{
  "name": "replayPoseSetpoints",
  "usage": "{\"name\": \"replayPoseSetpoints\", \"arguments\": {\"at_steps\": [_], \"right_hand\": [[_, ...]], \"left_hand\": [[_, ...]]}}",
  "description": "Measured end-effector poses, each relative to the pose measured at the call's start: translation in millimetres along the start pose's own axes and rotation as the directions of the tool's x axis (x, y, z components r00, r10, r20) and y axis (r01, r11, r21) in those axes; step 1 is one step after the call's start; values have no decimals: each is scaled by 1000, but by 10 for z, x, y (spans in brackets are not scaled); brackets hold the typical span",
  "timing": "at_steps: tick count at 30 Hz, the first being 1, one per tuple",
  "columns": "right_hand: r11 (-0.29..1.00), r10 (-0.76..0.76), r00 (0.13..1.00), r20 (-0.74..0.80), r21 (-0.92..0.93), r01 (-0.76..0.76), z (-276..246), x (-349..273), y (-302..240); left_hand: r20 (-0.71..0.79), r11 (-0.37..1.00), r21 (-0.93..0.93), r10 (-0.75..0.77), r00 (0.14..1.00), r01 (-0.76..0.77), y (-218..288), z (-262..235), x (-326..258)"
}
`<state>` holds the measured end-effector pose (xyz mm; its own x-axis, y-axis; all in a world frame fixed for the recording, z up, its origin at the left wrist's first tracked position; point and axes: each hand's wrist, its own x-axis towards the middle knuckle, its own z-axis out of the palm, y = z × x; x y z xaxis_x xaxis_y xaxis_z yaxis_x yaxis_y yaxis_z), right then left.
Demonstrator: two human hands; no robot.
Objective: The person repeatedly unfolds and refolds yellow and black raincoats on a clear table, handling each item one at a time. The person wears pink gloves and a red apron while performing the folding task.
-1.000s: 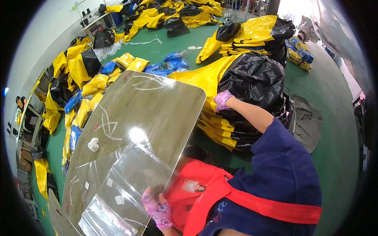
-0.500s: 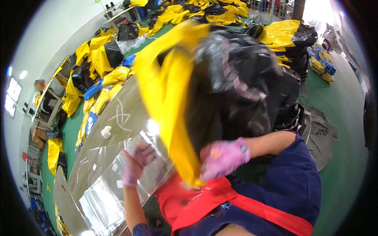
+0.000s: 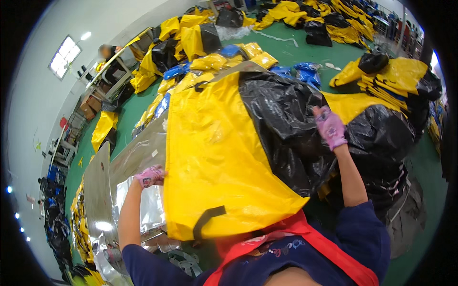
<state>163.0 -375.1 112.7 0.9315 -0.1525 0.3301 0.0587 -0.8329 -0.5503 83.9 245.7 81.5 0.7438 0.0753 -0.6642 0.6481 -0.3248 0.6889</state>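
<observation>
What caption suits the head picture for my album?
Pink-gloved left hand and right hand touch a yellow-black bag over a table.

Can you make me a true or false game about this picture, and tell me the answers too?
1. The left hand is at the left edge of the yellow-and-black sheet. True.

2. The right hand is on the yellow part of the sheet. False: it is at the black part.

3. The strap near the sheet's lower edge is black. True.

4. The person's gloves are green. False: they are pink.

5. The person's apron is red. True.

6. The floor is white. False: it is green.
</observation>
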Motion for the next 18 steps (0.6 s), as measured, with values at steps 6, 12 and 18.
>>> {"name": "replayPoseSetpoints", "arguments": {"at_steps": [6, 12, 18], "right_hand": [[891, 318, 848, 424, -440, -114, 697, 536, 135], [977, 24, 919, 393, -202, 61, 789, 603, 401], [952, 277, 912, 301, -215, -218, 251, 1311, 1730]], "left_hand": [[-30, 960, -243, -149, 988, 137, 431, 252, 682], [-383, 933, 245, 343, 858, -264, -140, 76, 992], [-624, 925, 128, 356, 696, -359, -389, -336, 302]]}}
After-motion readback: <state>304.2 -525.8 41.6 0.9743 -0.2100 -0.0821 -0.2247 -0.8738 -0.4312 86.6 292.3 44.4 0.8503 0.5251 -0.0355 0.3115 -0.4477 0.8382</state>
